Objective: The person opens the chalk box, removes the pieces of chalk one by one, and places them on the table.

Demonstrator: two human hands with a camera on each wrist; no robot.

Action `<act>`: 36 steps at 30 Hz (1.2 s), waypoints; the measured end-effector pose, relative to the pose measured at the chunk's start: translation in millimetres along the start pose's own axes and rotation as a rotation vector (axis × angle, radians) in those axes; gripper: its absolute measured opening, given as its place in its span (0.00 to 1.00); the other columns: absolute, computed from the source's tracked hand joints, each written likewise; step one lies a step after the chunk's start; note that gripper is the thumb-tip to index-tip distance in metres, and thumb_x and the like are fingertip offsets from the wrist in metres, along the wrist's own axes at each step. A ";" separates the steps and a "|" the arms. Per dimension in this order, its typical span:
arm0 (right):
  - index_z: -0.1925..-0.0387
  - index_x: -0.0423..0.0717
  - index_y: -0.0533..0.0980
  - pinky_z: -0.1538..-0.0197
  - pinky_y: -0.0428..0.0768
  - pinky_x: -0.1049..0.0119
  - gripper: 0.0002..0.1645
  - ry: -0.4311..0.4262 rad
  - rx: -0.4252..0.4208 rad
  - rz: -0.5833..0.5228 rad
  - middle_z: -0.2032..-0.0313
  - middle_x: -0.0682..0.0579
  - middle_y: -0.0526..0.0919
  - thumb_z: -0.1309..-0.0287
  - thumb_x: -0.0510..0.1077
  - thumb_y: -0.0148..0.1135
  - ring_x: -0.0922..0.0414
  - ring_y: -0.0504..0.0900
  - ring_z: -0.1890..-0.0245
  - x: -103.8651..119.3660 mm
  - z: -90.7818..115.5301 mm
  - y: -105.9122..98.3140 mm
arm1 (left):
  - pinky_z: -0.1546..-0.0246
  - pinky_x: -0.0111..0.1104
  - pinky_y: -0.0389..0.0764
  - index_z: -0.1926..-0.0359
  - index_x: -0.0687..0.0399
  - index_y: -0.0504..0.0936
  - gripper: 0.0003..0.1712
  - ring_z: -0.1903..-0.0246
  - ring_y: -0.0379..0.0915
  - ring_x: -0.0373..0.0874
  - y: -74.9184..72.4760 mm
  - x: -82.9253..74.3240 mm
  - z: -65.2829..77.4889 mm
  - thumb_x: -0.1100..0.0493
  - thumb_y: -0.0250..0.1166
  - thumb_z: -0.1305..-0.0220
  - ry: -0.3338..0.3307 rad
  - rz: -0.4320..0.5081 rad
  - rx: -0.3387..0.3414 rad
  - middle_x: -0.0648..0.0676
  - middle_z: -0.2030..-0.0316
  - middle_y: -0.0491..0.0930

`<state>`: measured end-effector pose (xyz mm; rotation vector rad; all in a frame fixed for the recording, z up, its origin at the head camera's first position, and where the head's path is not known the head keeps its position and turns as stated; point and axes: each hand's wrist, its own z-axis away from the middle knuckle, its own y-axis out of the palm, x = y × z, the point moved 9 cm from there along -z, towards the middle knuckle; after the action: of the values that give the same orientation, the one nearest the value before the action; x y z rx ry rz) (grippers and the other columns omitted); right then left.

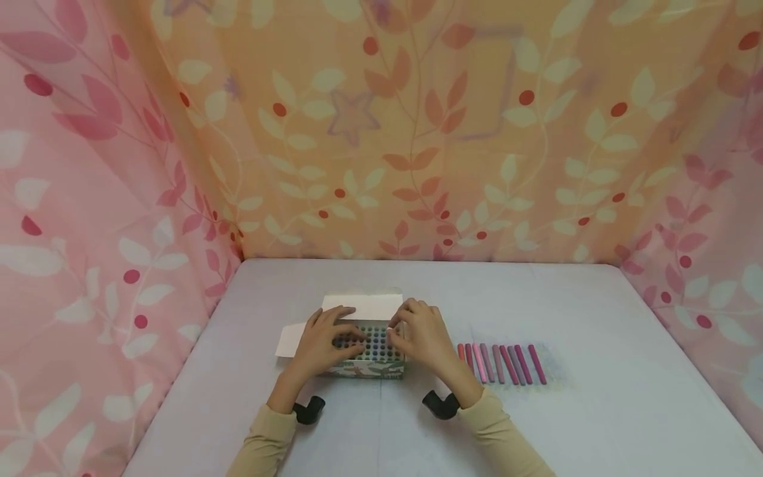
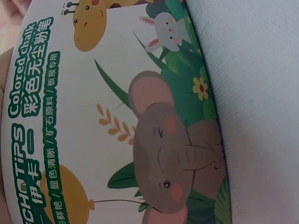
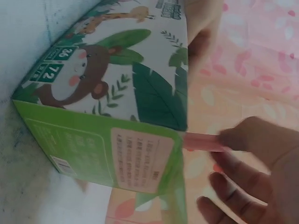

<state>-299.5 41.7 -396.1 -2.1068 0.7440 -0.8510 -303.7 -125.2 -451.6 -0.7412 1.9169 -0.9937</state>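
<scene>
In the head view an opened box of colored chalk [image 1: 363,370] stands at the middle of the table, with rows of dark chalk ends [image 1: 377,341] showing inside. My right hand [image 1: 426,334] is above the box's right end. Between thumb and fingers it pinches a pink chalk stick [image 3: 201,141], partly out of the box's top edge in the right wrist view. My left hand [image 1: 324,341] rests over the box's left part, thumb and forefinger stretched over the chalk tops. The left wrist view is filled by the box's printed front [image 2: 159,149].
Several red, pink and purple chalk sticks [image 1: 501,364] lie in a row right of the box. The white lid flap [image 1: 363,306] stands open at the back, a side flap [image 1: 289,340] at left. Patterned curtains [image 1: 417,132] enclose the table [image 1: 596,318].
</scene>
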 end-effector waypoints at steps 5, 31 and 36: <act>0.74 0.56 0.77 0.59 0.73 0.57 0.04 0.008 -0.076 -0.093 0.66 0.59 0.75 0.51 0.46 0.66 0.58 0.75 0.64 -0.5 -1.5 -18.9 | 0.33 0.57 0.49 0.65 0.32 0.85 0.12 0.38 0.61 0.52 -3.1 -3.8 0.2 0.40 0.69 0.52 0.019 -0.006 -0.026 0.51 0.40 0.69; 0.72 0.48 0.77 0.61 0.69 0.57 0.06 0.159 -0.250 -0.079 0.66 0.54 0.76 0.55 0.38 0.66 0.56 0.75 0.64 -75.0 36.1 -123.9 | 0.32 0.54 0.48 0.65 0.30 0.84 0.11 0.36 0.58 0.51 -1.3 0.5 0.1 0.39 0.68 0.50 -0.005 -0.022 0.009 0.50 0.39 0.68; 0.71 0.47 0.76 0.64 0.72 0.57 0.06 0.219 -0.246 -0.024 0.66 0.54 0.76 0.54 0.37 0.64 0.56 0.75 0.64 -93.7 50.5 -138.0 | 0.32 0.54 0.46 0.65 0.30 0.84 0.10 0.36 0.57 0.52 -1.2 -1.1 1.6 0.40 0.68 0.50 -0.002 0.003 0.013 0.50 0.39 0.68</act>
<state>-286.8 207.4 -343.6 -2.2638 0.9818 -1.0617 -301.6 -125.5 -450.7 -0.7309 1.9078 -1.0025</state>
